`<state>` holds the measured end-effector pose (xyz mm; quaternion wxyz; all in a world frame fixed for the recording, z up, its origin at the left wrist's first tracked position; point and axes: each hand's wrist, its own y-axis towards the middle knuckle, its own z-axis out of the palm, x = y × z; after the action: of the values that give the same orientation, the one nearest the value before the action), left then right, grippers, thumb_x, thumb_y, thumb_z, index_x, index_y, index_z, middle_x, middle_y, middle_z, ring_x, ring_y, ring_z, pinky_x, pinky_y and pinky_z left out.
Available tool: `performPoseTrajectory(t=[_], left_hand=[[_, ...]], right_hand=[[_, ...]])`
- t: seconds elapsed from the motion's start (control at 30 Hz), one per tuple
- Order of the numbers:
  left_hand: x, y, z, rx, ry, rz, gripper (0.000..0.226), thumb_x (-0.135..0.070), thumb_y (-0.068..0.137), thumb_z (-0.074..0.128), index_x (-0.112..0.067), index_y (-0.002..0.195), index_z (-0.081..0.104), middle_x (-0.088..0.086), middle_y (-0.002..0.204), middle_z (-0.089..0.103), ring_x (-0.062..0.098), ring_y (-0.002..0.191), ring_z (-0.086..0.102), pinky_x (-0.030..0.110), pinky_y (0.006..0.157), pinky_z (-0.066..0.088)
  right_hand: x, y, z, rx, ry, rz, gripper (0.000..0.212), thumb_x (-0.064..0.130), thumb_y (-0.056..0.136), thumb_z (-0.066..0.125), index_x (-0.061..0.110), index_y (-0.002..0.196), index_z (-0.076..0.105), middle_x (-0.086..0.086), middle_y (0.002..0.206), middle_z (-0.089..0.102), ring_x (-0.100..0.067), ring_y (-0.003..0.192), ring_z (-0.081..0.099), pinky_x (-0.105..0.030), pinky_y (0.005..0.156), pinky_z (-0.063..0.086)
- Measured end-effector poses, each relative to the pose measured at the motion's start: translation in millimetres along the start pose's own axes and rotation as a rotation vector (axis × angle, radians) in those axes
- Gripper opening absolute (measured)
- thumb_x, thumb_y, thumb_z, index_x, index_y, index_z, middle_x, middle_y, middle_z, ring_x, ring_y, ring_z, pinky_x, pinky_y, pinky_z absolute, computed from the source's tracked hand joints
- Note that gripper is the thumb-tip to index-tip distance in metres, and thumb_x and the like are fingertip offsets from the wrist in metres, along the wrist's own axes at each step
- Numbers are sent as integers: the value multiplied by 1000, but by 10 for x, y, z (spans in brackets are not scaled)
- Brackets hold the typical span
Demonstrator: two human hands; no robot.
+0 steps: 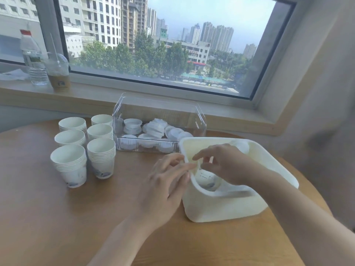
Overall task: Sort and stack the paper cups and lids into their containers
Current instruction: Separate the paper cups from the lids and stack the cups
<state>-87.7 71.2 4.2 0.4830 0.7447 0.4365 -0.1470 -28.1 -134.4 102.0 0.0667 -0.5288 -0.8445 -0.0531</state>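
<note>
Several stacks of white paper cups (68, 164) stand upright at the table's left. Behind the middle of the table, a clear plastic container (199, 120) holds several white lids (153, 127). A white bin (226, 208) sits at the right. A paper cup (206, 177) is at the bin's near-left corner. My right hand (226, 164) reaches into the bin and pinches the cup's rim. My left hand (165, 185) is just outside the bin, its fingertips on the same rim. Something white (240, 146) lies in the bin's far corner, partly hidden by my right hand.
A water bottle (32, 58) and a lidded drink cup with a straw (57, 73) stand on the window sill at the back left. The round wooden table (57, 217) has bare surface in front of the cup stacks. Its edge curves off to the right of the bin.
</note>
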Motion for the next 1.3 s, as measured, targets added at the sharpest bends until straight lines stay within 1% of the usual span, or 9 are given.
performPoseTrajectory(t=[0.27, 0.37, 0.5, 0.7, 0.83, 0.97, 1.03, 1.13, 1.3], left_hand=[[-55, -23, -89, -58, 125, 6, 41, -46, 107, 39, -30, 112, 76, -14, 127, 57, 5, 117, 58, 33, 90, 50], [19, 4, -191, -67, 103, -11, 46, -46, 108, 35, -24, 110, 76, -13, 124, 59, 8, 118, 58, 38, 91, 51], [150, 13, -352, -125, -16, -41, 47, -45, 108, 37, -21, 102, 76, -16, 120, 62, 11, 121, 59, 42, 98, 50], [174, 63, -525, -227, -147, -118, 48, -49, 106, 37, -25, 89, 75, -22, 117, 64, 6, 119, 60, 12, 94, 41], [110, 69, -539, -202, -185, -146, 39, -55, 102, 49, -28, 117, 73, -20, 121, 70, 7, 120, 63, 14, 94, 45], [3, 59, -528, -165, -171, -160, 59, -67, 91, 59, -37, 142, 60, -29, 133, 65, -3, 131, 57, 12, 101, 41], [-65, 64, -521, -150, -184, -146, 65, -67, 89, 63, -37, 146, 57, -31, 136, 63, -6, 132, 55, 6, 101, 38], [-175, 75, -497, -131, -169, -95, 59, -62, 88, 69, -41, 142, 56, -33, 134, 63, -8, 129, 56, 3, 98, 37], [-254, 75, -443, -121, -138, -119, 60, -54, 84, 76, -47, 139, 52, -36, 127, 64, -6, 123, 60, 19, 101, 47]], right_hand=[[9, 31, 73, 42, -216, -26, 19, 32, 101, 61, 41, 115, 71, 13, 101, 70, -16, 97, 61, -37, 86, 53], [-11, 12, 6, -12, -222, -39, 10, 35, 98, 66, 40, 105, 72, 17, 97, 70, -3, 82, 57, -29, 75, 49], [-86, -46, -127, -112, -43, -54, 4, 39, 95, 73, 41, 92, 72, 23, 83, 65, 0, 71, 57, -25, 68, 43], [-67, -131, -311, -227, 360, -113, 9, 35, 93, 76, 41, 88, 74, 20, 85, 71, -4, 74, 62, -10, 67, 44], [40, -144, -350, -258, 548, -193, 5, 33, 93, 78, 36, 90, 76, 16, 85, 73, -4, 71, 61, -10, 67, 45], [144, -157, -347, -175, 568, -286, 5, 31, 95, 77, 34, 92, 76, 14, 89, 73, -2, 71, 60, -14, 66, 46], [159, -169, -341, -160, 549, -300, 4, 32, 96, 76, 36, 95, 75, 12, 93, 75, -6, 76, 62, -24, 68, 50], [145, -202, -327, -163, 546, -308, 3, 33, 95, 76, 36, 97, 76, 13, 92, 74, -4, 77, 62, -21, 68, 49], [72, -322, -309, -148, 563, -281, 21, 34, 94, 78, 41, 112, 71, 13, 94, 74, -3, 73, 61, -15, 66, 48]])
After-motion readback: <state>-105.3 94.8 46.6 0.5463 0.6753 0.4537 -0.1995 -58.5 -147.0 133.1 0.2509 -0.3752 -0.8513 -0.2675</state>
